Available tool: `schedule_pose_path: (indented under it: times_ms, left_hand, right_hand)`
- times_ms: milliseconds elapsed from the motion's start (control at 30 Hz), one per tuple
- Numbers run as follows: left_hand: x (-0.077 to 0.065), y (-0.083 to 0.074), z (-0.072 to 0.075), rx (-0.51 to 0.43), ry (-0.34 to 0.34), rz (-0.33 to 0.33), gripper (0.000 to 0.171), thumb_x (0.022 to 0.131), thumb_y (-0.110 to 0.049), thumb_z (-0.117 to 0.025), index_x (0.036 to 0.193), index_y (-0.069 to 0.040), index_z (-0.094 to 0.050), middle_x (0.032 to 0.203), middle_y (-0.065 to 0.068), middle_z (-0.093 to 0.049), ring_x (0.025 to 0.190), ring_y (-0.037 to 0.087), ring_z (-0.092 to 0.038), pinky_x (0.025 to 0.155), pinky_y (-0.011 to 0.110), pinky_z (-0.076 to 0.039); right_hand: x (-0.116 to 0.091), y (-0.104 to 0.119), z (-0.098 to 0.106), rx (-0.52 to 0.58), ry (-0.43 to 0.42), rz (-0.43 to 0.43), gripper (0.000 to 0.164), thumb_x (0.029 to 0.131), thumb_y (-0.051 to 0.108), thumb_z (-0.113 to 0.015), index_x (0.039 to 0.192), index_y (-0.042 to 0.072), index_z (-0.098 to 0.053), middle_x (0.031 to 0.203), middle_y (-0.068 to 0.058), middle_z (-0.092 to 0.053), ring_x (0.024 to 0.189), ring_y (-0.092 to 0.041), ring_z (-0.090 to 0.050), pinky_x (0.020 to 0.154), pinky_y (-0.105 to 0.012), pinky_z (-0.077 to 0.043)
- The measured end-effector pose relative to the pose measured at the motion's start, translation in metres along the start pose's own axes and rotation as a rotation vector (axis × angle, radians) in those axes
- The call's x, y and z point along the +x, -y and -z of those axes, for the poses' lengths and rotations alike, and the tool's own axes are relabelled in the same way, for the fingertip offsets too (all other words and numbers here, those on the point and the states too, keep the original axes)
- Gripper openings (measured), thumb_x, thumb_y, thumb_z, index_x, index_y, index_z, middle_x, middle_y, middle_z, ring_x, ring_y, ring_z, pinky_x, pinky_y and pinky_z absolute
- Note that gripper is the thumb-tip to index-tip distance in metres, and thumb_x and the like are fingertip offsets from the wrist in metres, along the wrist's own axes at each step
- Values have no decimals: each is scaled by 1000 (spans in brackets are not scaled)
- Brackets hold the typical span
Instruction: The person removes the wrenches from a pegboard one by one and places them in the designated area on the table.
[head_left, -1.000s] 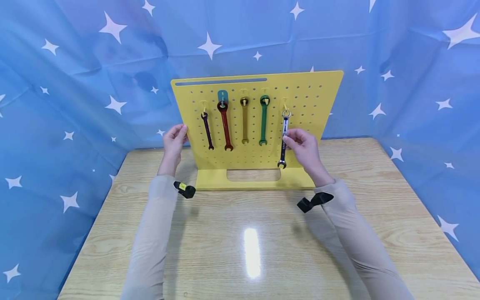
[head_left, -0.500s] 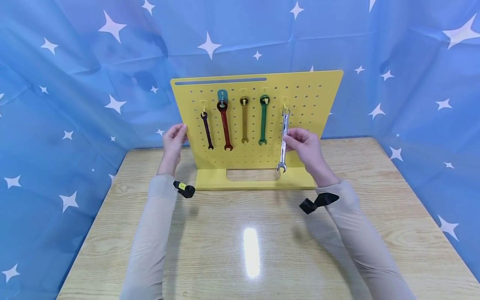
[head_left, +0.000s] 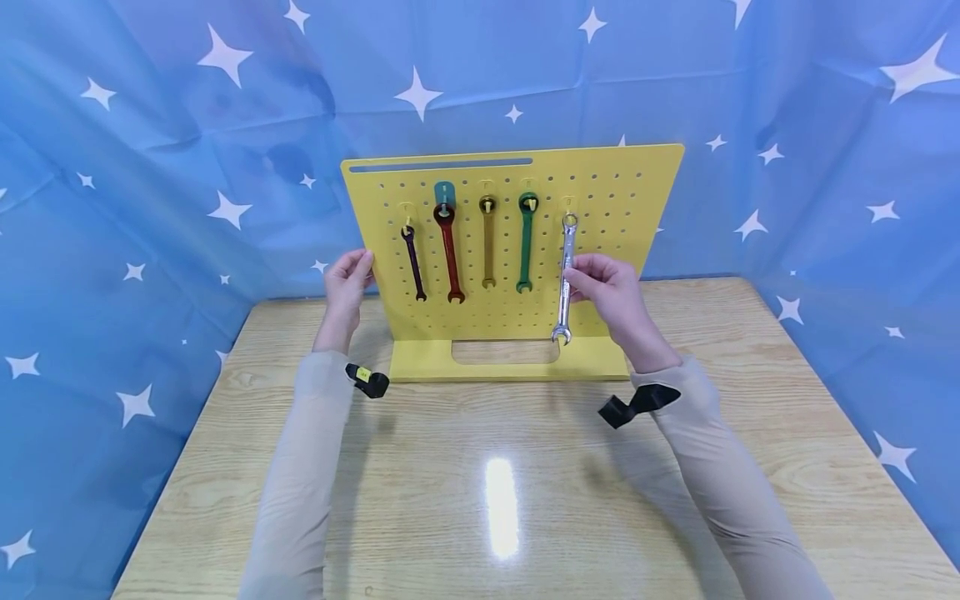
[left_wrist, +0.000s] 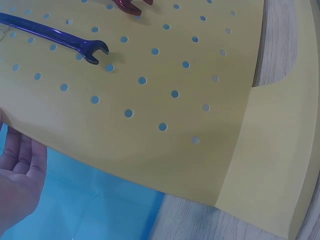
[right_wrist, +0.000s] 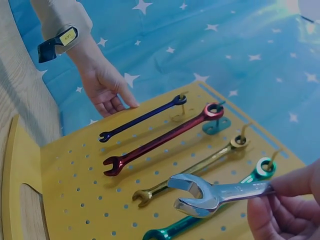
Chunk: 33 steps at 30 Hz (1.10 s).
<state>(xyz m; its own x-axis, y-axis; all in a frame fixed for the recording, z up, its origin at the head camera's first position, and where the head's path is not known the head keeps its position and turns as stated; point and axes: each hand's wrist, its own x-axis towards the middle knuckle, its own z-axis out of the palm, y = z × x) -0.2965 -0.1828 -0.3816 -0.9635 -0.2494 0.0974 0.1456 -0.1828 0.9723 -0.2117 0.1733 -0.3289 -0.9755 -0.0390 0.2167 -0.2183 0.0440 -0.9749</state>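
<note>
My right hand (head_left: pixel 611 287) pinches a silver combination wrench (head_left: pixel 564 310) near the middle of its shank. The ring end points up and overlaps a yellow hook on the yellow pegboard (head_left: pixel 600 158); the open end (right_wrist: pixel 195 196) hangs downward. My left hand (head_left: pixel 347 287) grips the left edge of the pegboard, with the other fingers partly hidden behind it. From hooks to the left of the silver wrench hang a green wrench (head_left: pixel 527 248), a gold wrench (head_left: pixel 489 250), a red wrench (head_left: pixel 450 257) and a purple wrench (head_left: pixel 415 265).
The pegboard stands on its yellow base (head_left: pixel 420 360) on a wood-grain table (head_left: pixel 420 483). A blue curtain (head_left: pixel 480 67) with white stars surrounds the table's back and sides. The red wrench's hook has a teal backing (head_left: pixel 445 192).
The silver wrench has been turned over in my right hand from its dark, lettered side to a shiny side. Its ring end has shifted slightly up and left. My left hand stays put.
</note>
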Motion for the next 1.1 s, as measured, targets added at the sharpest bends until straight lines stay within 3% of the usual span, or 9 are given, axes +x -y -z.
schedule_pose_path:
  times_ms: [267, 500, 767, 1100]
  left_hand:
    - [1, 0, -1, -8, 4, -1, 13, 91, -12, -62, 81, -19, -66, 77, -6, -65, 72, 7, -61, 68, 19, -52]
    - [2, 1, 0, 4, -2, 2, 12, 91, -13, -62, 81, -18, -66, 77, -6, -65, 73, 8, -62, 68, 20, -53]
    - [3, 1, 2, -13, -9, 26, 11, 91, -13, -63, 81, -18, -66, 78, -4, -65, 73, 9, -61, 67, 20, -52]
    - [2, 0, 1, 0, -8, 26, 11, 91, -14, -63, 81, -18, -65, 78, -4, -64, 73, 9, -61, 67, 19, -52]
  right_hand:
    - [-2, -1, 1, -20, -22, 34, 6, 90, -1, -59, 93, -6, -60, 73, 2, -60, 63, -7, -56, 61, -18, -53]
    - [-7, -3, 8, -27, -27, 73, 6, 89, -4, -59, 93, -8, -61, 73, 4, -61, 62, -7, -57, 60, -19, -53]
    - [-14, -3, 20, -49, -33, 68, 6, 89, -2, -60, 89, 2, -63, 73, 3, -61, 62, -8, -57, 61, -19, -53]
    - [-25, -2, 35, -63, -63, 67, 4, 89, -2, -60, 89, 0, -63, 73, 4, -61, 62, -7, -57, 60, -18, -53]
